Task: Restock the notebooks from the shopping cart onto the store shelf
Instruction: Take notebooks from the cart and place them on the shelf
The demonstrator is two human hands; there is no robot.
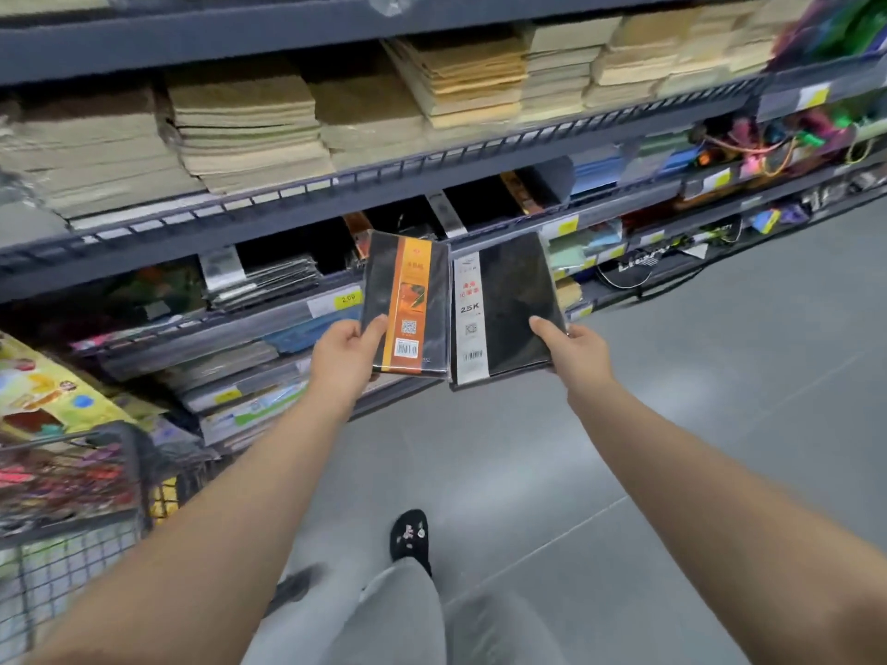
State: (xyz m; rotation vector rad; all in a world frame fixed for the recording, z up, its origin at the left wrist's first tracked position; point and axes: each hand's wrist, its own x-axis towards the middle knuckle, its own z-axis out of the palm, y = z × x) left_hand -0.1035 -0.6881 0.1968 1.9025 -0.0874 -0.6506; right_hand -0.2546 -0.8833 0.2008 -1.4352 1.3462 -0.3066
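Note:
My left hand [346, 353] grips a black notebook with an orange band [408, 300] by its lower left corner. My right hand [573, 348] grips a larger black notebook with a white label strip [513, 304] by its lower right edge. Both notebooks are wrapped in clear plastic and are held side by side in front of the dark metal store shelf [297, 223]. Behind them, the middle shelf level holds black notebooks with orange bands [516, 192] standing in dark slots. The wire shopping cart [72, 520] stands at the lower left, filled with colourful packs.
Stacks of brown paper pads [249, 127] fill the upper shelf. Lower levels hold flat packs and yellow price tags [348, 298]. Colourful items [768, 146] hang at the far right. Grey floor tiles [720, 424] stretch to the right; my legs and a black slipper [410, 535] are below.

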